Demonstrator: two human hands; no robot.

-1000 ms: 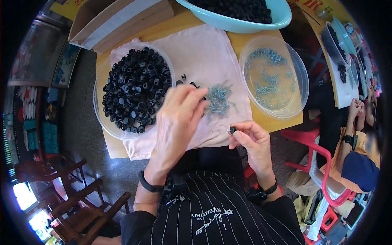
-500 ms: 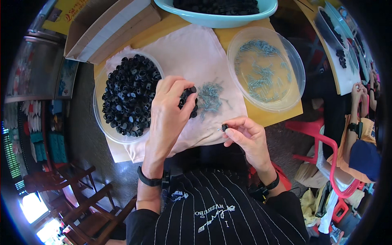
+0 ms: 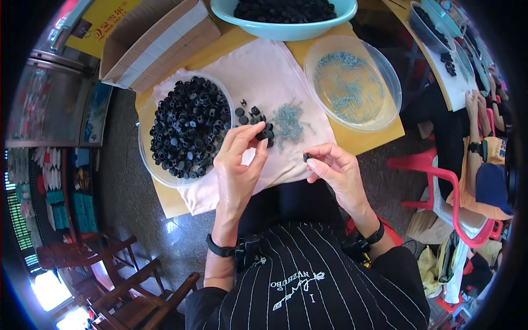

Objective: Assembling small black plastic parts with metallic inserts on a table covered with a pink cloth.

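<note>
My right hand [image 3: 336, 168] pinches a small black plastic part [image 3: 307, 158] between thumb and fingertips, above the near edge of a pink cloth [image 3: 275, 60]. In the earlier frame a thin screw tip sticks out of that part; now it is hard to make out. My left hand [image 3: 237, 159] reaches over the cloth with thumb and forefinger apart, close to a small group of loose black caps [image 3: 268, 135]. Beside those caps lies a loose pile of silvery screws [image 3: 289, 122]. To the left, a clear round tub [image 3: 147, 157] is heaped with black plastic parts [image 3: 190, 126].
A clear tub [image 3: 393, 104] with scattered screws stands at the right. Behind are a light blue basin [image 3: 253, 26] of black parts and a cardboard box [image 3: 159, 47]. A red plastic chair [image 3: 451, 181] stands right, near another person's hands [image 3: 476, 102] at a second table.
The whole view has shifted slightly. My left hand has drawn back a little toward me, showing more loose black caps on the cloth. My right hand still holds its black part.
</note>
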